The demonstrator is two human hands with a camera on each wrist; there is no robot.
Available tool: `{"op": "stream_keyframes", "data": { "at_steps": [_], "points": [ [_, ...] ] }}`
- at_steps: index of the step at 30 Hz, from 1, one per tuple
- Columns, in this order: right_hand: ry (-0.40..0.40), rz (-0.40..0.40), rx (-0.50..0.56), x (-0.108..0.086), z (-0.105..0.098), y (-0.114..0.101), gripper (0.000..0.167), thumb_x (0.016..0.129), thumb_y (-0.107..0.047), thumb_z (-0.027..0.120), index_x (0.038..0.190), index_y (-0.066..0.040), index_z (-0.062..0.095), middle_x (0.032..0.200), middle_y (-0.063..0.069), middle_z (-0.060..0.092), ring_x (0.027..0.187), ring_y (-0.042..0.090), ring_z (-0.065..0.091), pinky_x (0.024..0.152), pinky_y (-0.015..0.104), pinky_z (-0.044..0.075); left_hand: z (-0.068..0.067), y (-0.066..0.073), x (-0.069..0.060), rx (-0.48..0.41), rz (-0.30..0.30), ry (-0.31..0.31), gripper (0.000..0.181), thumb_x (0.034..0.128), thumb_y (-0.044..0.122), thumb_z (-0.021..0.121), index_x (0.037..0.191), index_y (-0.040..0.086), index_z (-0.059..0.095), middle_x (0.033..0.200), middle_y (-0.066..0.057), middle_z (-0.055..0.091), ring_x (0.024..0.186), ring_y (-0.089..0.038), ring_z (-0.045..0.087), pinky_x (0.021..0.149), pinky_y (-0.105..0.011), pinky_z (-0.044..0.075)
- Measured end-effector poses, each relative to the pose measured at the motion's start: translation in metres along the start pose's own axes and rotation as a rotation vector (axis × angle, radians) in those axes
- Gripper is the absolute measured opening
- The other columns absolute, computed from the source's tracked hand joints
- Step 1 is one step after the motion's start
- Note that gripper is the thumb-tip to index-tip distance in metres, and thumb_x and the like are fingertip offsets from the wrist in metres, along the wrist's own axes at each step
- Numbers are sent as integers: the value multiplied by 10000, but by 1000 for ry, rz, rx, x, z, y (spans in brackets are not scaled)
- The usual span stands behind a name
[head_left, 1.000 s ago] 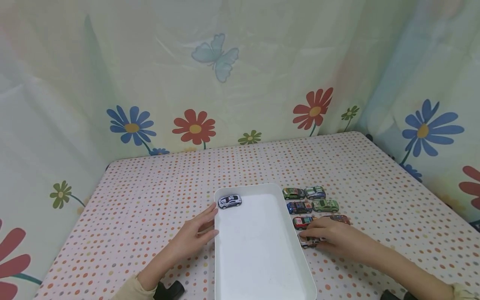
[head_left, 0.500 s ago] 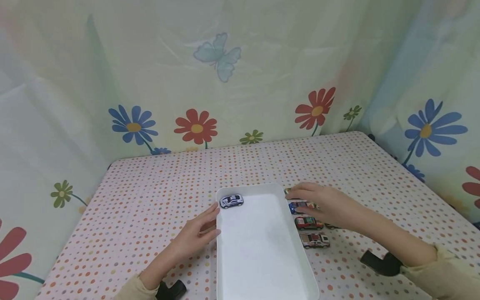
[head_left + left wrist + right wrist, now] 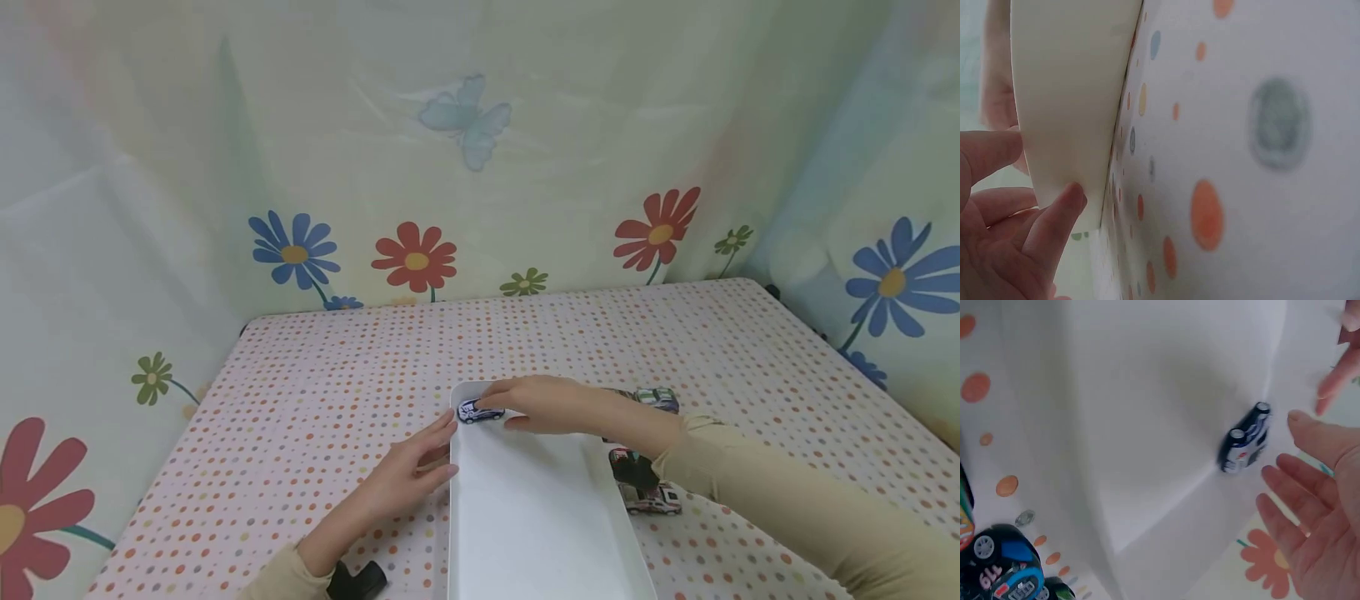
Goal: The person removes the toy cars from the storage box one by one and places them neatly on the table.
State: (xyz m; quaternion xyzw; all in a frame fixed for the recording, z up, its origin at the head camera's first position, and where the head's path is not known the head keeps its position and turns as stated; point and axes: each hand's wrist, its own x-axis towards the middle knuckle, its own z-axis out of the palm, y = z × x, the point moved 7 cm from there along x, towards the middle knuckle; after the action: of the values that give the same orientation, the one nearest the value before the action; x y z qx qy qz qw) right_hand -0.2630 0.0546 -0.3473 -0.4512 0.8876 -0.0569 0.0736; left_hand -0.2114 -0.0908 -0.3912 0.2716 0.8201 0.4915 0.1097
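In the head view a white toy car with dark markings (image 3: pixel 478 411) sits in the far left corner of a white tray (image 3: pixel 540 517). My right hand (image 3: pixel 543 404) reaches over the tray's far end, its fingertips close by the car. Its fingers are loosely spread in the right wrist view, with nothing between them; whether they touch the car (image 3: pixel 1245 439) I cannot tell. My left hand (image 3: pixel 408 471) rests against the tray's left side. Its fingertips touch the outer wall (image 3: pixel 1072 81) and rim in the left wrist view.
To the right of the tray stand several toy cars, partly hidden by my right arm, among them a green-and-white one (image 3: pixel 656 398) and a pale one (image 3: pixel 656 500). A dark car (image 3: pixel 1007 565) shows at lower left in the right wrist view. The tabletop is dotted (image 3: pixel 360 375).
My right hand has moved from the toy cars on the right, first to the far ones, then left over the tray to the white car. The left hand stays at the tray wall.
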Motion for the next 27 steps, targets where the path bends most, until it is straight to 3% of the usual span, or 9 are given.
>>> {"op": "stream_keyframes", "data": {
  "at_steps": [7,18,22,27],
  "points": [
    [-23,-45,-15,11,8,5,414,870,-103,678,1275,-103,591,1281,75,548,1159,223,523,931,303,480,-1,2,-1,-13,-10,5,553,946,96,563,1410,-70,314,1523,-127,162,1243,-314,422,956,-301,437],
    [-174,-18,-77,33,14,3,435,856,-143,702,1279,-178,605,1223,53,574,1078,159,548,924,258,474,0,1,-3,-45,36,-4,548,946,78,557,1400,-98,305,1512,-184,150,1251,-358,393,954,-326,439],
    [-162,7,-56,34,17,5,439,834,-125,722,1259,-179,622,1201,42,587,1063,146,558,906,243,481,2,0,-1,-25,33,-7,552,945,93,564,1400,-94,313,1511,-181,163,1248,-341,402,949,-307,443],
    [-83,6,-57,38,15,7,417,807,-98,744,1212,-147,653,1129,40,617,1011,140,575,867,226,497,0,2,3,0,29,0,558,939,88,570,1403,-83,311,1512,-174,162,1245,-334,410,944,-284,444]
  ]
}}
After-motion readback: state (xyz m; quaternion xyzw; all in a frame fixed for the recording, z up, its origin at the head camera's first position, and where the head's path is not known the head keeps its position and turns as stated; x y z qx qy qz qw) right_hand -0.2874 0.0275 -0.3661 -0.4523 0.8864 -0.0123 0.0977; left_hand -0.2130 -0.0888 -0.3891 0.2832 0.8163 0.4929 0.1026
